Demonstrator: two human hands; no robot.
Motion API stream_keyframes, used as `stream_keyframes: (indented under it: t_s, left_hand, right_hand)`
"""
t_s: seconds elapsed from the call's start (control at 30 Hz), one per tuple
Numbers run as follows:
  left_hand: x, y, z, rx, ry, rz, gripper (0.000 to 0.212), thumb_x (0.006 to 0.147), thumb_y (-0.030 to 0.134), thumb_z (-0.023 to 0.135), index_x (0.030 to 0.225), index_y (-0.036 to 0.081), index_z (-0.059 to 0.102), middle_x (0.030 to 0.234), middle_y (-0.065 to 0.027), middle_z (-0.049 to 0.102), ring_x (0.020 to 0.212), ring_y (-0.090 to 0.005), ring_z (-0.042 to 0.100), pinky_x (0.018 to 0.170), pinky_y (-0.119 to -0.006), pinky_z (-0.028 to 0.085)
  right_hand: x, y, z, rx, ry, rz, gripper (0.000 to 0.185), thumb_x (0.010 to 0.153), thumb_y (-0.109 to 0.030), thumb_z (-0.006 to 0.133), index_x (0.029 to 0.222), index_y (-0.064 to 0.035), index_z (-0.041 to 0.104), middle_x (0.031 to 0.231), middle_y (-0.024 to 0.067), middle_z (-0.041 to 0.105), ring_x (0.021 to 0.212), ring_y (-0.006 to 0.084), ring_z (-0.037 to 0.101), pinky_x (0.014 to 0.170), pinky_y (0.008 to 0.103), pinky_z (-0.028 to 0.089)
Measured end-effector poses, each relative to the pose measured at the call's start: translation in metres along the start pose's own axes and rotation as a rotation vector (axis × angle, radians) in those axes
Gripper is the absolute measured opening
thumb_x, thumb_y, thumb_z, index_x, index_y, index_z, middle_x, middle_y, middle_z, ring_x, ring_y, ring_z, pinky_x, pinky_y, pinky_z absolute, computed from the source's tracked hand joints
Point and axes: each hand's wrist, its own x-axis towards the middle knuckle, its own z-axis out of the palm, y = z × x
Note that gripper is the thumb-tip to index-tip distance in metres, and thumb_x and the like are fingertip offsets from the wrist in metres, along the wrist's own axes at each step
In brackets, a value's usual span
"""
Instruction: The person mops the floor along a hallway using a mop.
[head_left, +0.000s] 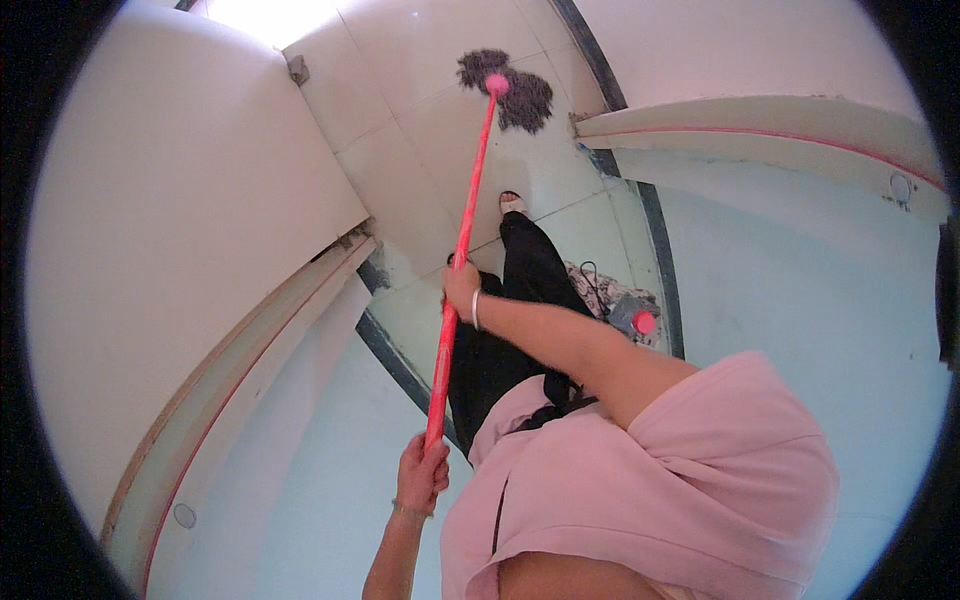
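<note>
A mop with a long red handle (470, 196) slants across the middle of the view. Its dark, shaggy head (527, 101) lies spread on the tiled floor (420, 142) beyond my feet, joined to the handle by a pink socket (496, 85). Around the middle part of the handle closes my right hand (461, 289), with a pale bangle at the wrist. My left hand (424, 474) grips the handle's near end, lower in the view. That wrist wears a thin bracelet.
Doorway frames stand on both sides, the right one (720, 124) and the left one (255, 337). A white door or panel (195, 142) is at upper left. Beside my leg, near the right wall, are a patterned cloth item (589, 289) and a clear bottle with a pink cap (643, 322).
</note>
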Motion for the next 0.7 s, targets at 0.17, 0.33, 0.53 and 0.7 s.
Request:
stream_keyframes:
  t_s: [0.17, 0.33, 0.53, 0.7]
  left_hand:
    - [0.058, 0.025, 0.064, 0.07, -0.118, 0.187, 0.017, 0.079, 0.02, 0.042, 0.088, 0.006, 0.038, 0.061, 0.0021, 0.037, 0.04, -0.0027, 0.03, 0.031, -0.015, 0.023]
    - [0.021, 0.052, 0.042, 0.238, -0.112, 0.238, 0.019, 0.08, 0.02, 0.041, 0.094, 0.007, 0.039, 0.058, 0.0035, 0.035, 0.04, -0.0026, 0.031, 0.033, -0.016, 0.025]
    - [-0.114, 0.074, -0.076, 0.555, 0.216, 0.171, 0.026, 0.076, 0.015, 0.043, 0.1, 0.005, 0.042, 0.056, 0.0034, 0.039, 0.041, -0.003, 0.034, 0.034, -0.016, 0.029]
    - [-0.246, 0.092, -0.128, 0.67, 0.36, 0.266, 0.025, 0.072, 0.008, 0.045, 0.095, 0.0, 0.047, 0.057, 0.0007, 0.046, 0.041, -0.0035, 0.037, 0.035, -0.017, 0.031]
  right_hand:
    - [0.13, -0.045, -0.047, -0.582, -0.254, -0.707, 0.018, 0.071, -0.015, 0.041, 0.058, -0.0017, 0.042, 0.048, 0.0104, 0.043, 0.042, 0.0228, 0.048, 0.037, 0.0367, 0.041]
    - [0.097, -0.068, -0.02, -0.154, -0.193, -0.326, 0.019, 0.071, -0.018, 0.043, 0.064, -0.0004, 0.043, 0.053, 0.011, 0.046, 0.044, 0.023, 0.048, 0.038, 0.0366, 0.041]
    - [-0.101, -0.072, 0.078, -0.139, -0.389, 0.121, 0.024, 0.072, -0.023, 0.043, 0.074, 0.0013, 0.043, 0.06, 0.013, 0.05, 0.05, 0.0241, 0.052, 0.042, 0.0346, 0.045]
    - [-0.216, -0.125, 0.082, -0.61, -0.796, -0.102, 0.031, 0.074, -0.03, 0.043, 0.087, -0.002, 0.046, 0.066, 0.0127, 0.053, 0.051, 0.0222, 0.053, 0.044, 0.0328, 0.044]
